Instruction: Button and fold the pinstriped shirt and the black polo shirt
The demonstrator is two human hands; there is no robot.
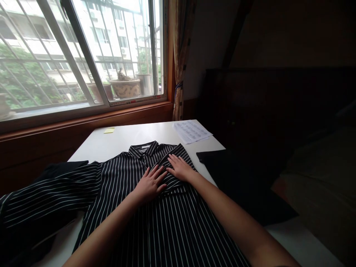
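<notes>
"On the table (133,133), what is the shirt (167,222) undergoing?"

"Left hand (151,181) and right hand (180,168) are pressing its folded sleeve (176,185), fingers parted, gripping nothing, apparently smoothing"

"Next is probably calling for pinching the other sleeve (61,187)"

Daylight is pouring in from the window (86,55) at eleven o'clock, and the buildings (97,22) beyond it are washing out in glare. The leaves (23,79) at ten are looking hazy and soft. The desk (144,129) is shining pale toward twelve, while the shirt's (164,218) white stripes are showing crisply. From one to four o'clock, deep shadow is swallowing the room, and the dark cloth (239,181) is blurring into it.
</notes>
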